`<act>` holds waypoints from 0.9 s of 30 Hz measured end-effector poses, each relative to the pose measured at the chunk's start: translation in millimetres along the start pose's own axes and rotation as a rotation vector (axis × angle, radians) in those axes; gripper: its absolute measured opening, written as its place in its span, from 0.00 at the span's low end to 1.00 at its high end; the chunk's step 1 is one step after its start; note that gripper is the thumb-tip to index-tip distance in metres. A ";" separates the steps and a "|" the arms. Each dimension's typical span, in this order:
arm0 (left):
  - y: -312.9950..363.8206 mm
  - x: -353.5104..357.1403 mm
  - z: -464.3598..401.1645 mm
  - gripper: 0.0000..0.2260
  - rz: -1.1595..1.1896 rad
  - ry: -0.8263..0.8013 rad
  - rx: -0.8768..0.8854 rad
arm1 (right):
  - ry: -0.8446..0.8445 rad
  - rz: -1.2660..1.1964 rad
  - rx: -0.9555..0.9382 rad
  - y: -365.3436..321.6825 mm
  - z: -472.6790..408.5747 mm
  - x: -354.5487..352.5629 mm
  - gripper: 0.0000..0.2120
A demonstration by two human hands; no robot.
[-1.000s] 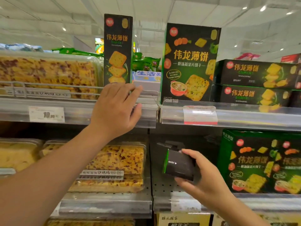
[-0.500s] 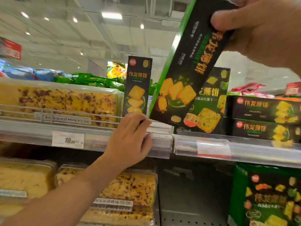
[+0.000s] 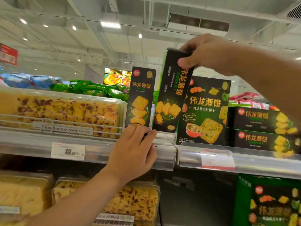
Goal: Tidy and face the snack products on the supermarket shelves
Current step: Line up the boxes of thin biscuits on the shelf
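Note:
My right hand (image 3: 206,52) grips the top of a tall narrow black cracker box (image 3: 172,95), held nearly upright with its lower end at the top shelf's wire rail. Just to its left stands a matching narrow box (image 3: 140,97), upright and facing forward. My left hand (image 3: 135,152) rests on the shelf's front rail (image 3: 97,149), fingertips at the foot of that standing box. A wide black cracker box (image 3: 206,111) stands upright to the right of the held one.
Two black cracker boxes (image 3: 263,129) lie stacked at the right. A clear tub of yellow pastry (image 3: 61,110) fills the shelf's left. Green bags (image 3: 91,89) lie behind. Below are more pastry tubs (image 3: 130,203) and a green box (image 3: 268,203). A price tag (image 3: 68,151) hangs on the rail.
My right hand has brought the tilted box down from close to the camera and turned it nearly upright beside the standing narrow box. My left hand has stayed on the rail.

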State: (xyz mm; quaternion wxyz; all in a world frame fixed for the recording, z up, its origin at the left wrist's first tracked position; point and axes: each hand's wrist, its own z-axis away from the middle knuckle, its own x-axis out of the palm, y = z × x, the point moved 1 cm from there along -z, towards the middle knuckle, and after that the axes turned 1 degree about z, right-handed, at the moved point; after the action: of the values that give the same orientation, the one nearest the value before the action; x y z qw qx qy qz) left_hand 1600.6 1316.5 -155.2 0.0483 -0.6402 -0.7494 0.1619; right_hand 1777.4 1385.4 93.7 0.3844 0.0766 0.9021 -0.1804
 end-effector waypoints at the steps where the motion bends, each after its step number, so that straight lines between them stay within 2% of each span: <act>1: -0.2 0.4 -0.1 0.14 0.004 0.012 0.005 | -0.001 0.065 0.006 1.1 -2.0 3.3 0.11; 11: -0.8 2.7 1.1 0.16 0.015 0.019 -0.007 | -0.235 0.179 0.079 17.5 -25.0 39.3 0.16; 21: -0.2 3.0 2.2 0.16 -0.017 0.006 0.009 | -0.294 0.408 0.027 18.1 -48.9 40.7 0.15; 27: 0.2 3.2 2.0 0.16 -0.023 -0.001 0.006 | -0.277 0.381 0.024 23.5 -52.3 42.1 0.12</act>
State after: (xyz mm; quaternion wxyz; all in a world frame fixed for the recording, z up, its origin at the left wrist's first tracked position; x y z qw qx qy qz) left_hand 1599.7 1319.3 -157.5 0.0517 -0.6312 -0.7563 0.1642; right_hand 1719.9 1427.2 90.5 0.5307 0.2246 0.8078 -0.1240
